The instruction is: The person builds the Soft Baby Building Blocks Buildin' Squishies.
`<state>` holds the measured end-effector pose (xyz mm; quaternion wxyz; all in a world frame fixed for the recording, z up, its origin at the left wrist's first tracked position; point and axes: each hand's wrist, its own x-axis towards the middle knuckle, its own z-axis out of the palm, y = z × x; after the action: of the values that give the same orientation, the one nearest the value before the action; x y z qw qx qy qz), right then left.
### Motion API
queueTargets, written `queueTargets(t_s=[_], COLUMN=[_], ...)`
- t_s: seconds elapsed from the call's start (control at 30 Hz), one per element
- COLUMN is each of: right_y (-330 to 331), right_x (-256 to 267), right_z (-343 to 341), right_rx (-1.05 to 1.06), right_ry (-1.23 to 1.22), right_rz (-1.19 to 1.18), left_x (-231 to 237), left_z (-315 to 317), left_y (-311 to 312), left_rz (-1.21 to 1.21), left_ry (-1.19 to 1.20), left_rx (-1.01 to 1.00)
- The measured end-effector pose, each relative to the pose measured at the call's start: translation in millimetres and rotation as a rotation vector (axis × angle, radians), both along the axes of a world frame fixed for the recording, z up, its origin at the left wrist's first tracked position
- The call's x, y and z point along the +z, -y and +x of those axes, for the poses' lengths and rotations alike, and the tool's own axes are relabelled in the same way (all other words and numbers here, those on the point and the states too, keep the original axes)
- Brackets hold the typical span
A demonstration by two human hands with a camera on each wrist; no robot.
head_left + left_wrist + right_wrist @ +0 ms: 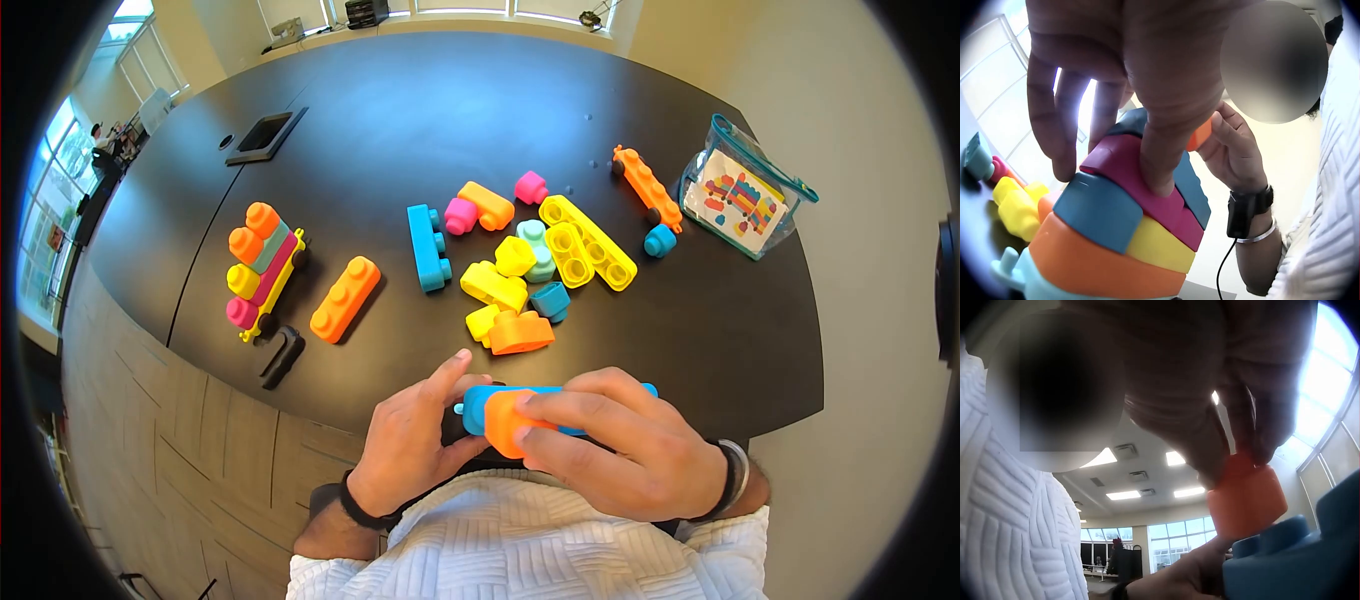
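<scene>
One orange block (503,424) (chunky, angled corners) in the right hand (632,440)

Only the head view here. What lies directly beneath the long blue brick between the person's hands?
Observer: In the left wrist view, a magenta layer.
Operator: Where does the left hand touch the stack?
Observer: In that view, one of its fingers lies against the magenta layer.
Operator: The right hand hides much of the long blue brick. Any bare studs?
Observer: Yes, the right wrist view shows bare blue studs beside the orange brick.
</scene>
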<state>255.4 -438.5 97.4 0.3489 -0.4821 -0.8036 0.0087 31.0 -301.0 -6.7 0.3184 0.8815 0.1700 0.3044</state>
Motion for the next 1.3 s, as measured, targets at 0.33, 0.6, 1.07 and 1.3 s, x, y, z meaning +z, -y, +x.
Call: queueTargets(t_s=[0.33, 0.6, 1.07, 1.3], right_y=[-6, 9, 136, 185], right_x=[-12, -43, -29, -82], right_z=[-9, -3, 122, 164], right_rx=[-0.042, -0.231, -0.829, -1.289], right_ry=[0.067, 0.131, 0.267, 0.337], right_rz=[-0.093, -0.057, 0.007, -0.148], left_x=[-4, -7, -3, -5], left_z=[9, 9, -11, -7], left_y=[12, 11, -13, -15], left_rz=[0.042, -0.063, 0.090, 0.144], left_ry=[-0.028, -0.090, -0.132, -0.131], left_rx=[0.031, 0.000, 0.139, 0.085])
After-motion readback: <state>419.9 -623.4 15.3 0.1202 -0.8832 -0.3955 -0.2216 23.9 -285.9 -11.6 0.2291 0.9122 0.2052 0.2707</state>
